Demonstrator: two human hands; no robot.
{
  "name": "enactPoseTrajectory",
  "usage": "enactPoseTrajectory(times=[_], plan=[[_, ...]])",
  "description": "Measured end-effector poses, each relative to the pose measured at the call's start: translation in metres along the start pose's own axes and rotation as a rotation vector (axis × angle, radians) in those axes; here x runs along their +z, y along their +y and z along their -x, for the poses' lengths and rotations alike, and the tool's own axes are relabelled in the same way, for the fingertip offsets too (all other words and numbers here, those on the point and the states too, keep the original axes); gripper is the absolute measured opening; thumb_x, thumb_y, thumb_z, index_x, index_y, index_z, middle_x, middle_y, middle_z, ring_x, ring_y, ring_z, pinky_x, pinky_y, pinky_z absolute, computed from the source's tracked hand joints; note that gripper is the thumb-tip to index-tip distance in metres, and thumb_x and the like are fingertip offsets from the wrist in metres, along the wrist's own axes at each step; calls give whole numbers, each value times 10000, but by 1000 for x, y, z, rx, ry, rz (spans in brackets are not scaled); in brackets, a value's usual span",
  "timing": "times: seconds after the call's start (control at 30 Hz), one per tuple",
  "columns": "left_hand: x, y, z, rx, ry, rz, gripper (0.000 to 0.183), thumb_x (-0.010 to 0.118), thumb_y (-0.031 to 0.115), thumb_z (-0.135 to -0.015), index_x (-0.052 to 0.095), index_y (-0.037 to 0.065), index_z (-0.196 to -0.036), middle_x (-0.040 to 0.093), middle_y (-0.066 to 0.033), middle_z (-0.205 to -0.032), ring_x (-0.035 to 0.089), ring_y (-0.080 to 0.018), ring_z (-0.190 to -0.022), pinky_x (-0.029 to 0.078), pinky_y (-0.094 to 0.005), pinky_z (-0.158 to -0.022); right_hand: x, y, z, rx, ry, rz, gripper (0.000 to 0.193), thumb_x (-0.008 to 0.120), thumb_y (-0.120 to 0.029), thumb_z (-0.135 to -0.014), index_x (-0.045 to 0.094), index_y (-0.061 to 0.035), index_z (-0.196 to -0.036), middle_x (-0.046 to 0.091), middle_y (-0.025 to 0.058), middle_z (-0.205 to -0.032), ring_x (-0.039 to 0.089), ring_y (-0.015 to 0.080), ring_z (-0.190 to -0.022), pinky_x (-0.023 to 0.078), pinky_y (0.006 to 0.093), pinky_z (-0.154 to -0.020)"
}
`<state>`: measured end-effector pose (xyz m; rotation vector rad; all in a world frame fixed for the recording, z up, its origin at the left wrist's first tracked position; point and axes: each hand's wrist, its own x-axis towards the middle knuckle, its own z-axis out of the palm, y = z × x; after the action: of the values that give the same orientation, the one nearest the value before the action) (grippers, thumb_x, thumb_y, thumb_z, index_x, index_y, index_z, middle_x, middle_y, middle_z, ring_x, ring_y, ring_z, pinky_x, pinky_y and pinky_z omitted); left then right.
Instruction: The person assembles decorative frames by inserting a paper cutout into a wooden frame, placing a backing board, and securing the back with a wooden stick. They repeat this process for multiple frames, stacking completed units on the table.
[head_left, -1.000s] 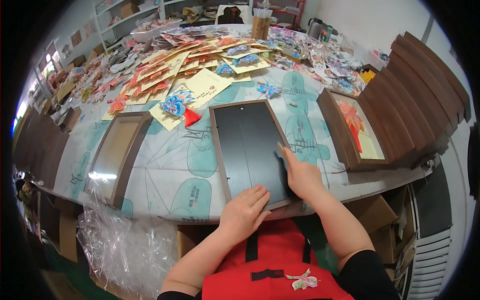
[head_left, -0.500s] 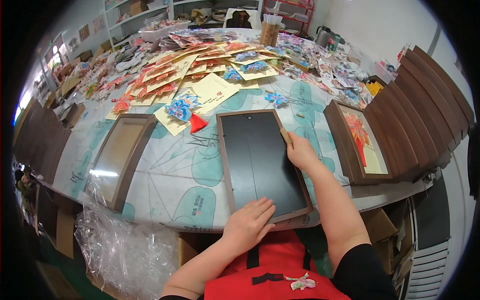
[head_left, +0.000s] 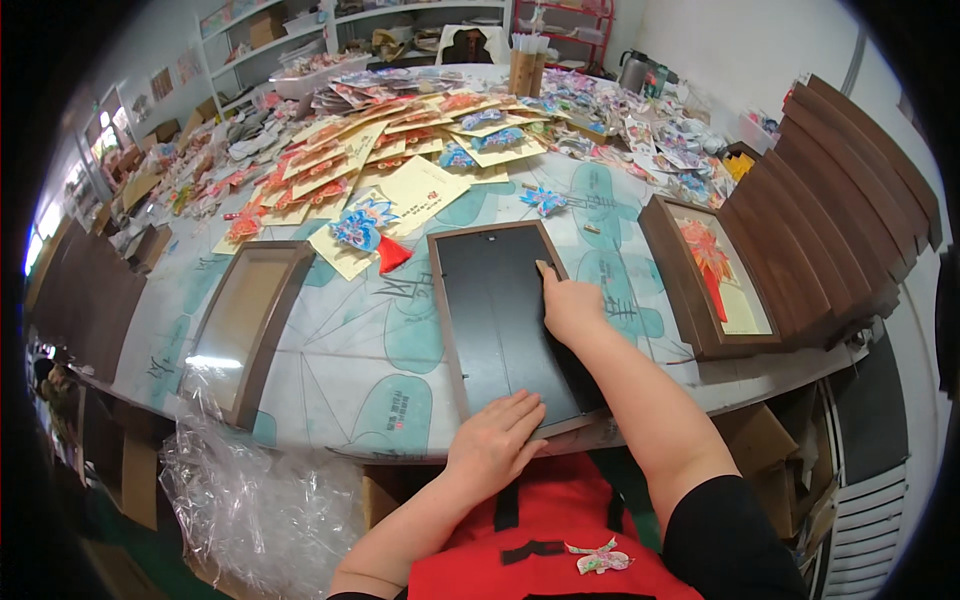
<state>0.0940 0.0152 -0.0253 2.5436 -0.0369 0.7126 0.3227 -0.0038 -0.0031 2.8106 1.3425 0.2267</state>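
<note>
A brown picture frame (head_left: 492,305) lies face down in front of me with its black backing up. My left hand (head_left: 493,437) rests flat on the backing at the near end, fingers stretched out. At the right side of the backing, near the far end, my right hand (head_left: 574,306) is closed around a small flat tan tool, perhaps wooden. Only its tip (head_left: 541,266) shows past my fingers. Beyond the frame lie a blue flower ornament (head_left: 545,200) and, on a cream card, a blue ornament (head_left: 358,228) with a red tassel (head_left: 393,254).
To the left stands an empty glazed frame (head_left: 243,325); to the right, a frame with a red ornament (head_left: 708,265) beside stacked brown frames (head_left: 850,190). Cream cards with ornaments (head_left: 340,165) pile up at the back. Clear plastic wrap (head_left: 265,500) bunches below the table's left edge.
My right hand has moved left with the tan tool, from the frame's right rim onto the black backing. My left hand stays in place on the backing.
</note>
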Motion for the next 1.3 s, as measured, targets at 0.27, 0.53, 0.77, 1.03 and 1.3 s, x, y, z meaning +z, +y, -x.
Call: enactPoseTrajectory(times=[0.27,0.53,0.77,1.03,1.3], plan=[[-1,4,0,-157,50,150,379,679,188,-799,582,9,-1119,592,-164,-1170,560,-289,-1122,449,-371,-938,-20,8,88,125,58,-1725,237,447,-103,-917,447,-10,-1134,583,63,-786,564,155,-714,472,300,-703],[-15,24,-2,-410,85,527,123,586,92,-872,596,10,-963,626,-117,-774,620,-249,-691,483,-328,-594,-26,-19,162,-29,614,-1415,534,572,16,-824,325,31,-1298,515,168,-1197,503,230,-1122,407,354,-941],[-17,31,-11,138,-92,32,237,625,45,-791,572,24,-1021,605,-106,-834,584,-309,-766,452,-398,-702,-58,18,199,-459,39,-412,329,608,-46,-746,559,-33,-1071,634,123,-906,620,323,-821,489,399,-665],[19,19,-33,7,2,69,432,596,20,-796,491,27,-1215,597,-171,-1070,533,-331,-1051,417,-407,-866,-47,72,181,-121,-8,-560,162,559,-242,-881,596,-85,-894,600,156,-683,587,373,-662,448,445,-565],[26,9,-41,-38,-51,126,349,585,-5,-783,569,37,-1130,610,-144,-1046,535,-315,-1055,409,-411,-889,-48,79,155,-175,-224,-430,304,585,-397,-840,691,-114,-804,613,146,-651,599,359,-653,464,448,-598]])
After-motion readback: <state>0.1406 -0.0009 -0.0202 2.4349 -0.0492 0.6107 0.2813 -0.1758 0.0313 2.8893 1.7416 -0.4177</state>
